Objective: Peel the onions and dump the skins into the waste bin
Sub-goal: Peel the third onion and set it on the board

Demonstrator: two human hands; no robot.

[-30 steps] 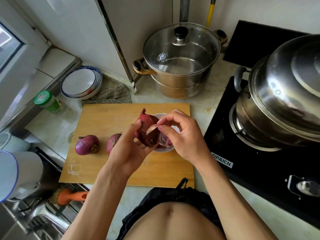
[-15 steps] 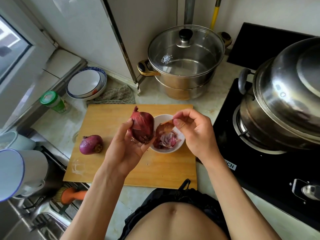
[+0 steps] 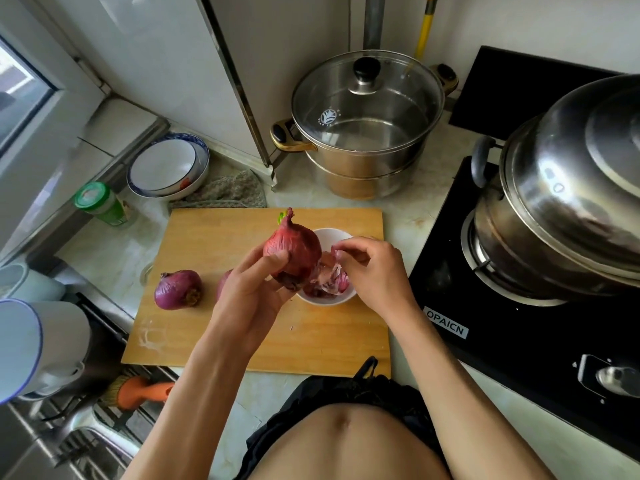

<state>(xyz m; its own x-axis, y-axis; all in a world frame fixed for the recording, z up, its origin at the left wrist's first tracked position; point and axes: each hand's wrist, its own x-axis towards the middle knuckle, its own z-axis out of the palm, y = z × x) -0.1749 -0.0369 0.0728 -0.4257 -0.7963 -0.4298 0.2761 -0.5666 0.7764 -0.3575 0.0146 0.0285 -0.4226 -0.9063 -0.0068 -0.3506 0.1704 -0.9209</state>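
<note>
Your left hand (image 3: 254,289) grips a red onion (image 3: 292,251); your right hand (image 3: 372,268), fingers curled together, hangs over the white bowl (image 3: 327,301) of skins (image 3: 329,278).

Over the wooden cutting board (image 3: 214,341), the left hand (image 3: 254,292) grips a red onion (image 3: 292,252) while the right hand (image 3: 375,268), fingers (image 3: 349,244) curled, hovers above a white bowl (image 3: 327,299) of skins (image 3: 329,277), another onion (image 3: 178,289) lying nearby.
</note>
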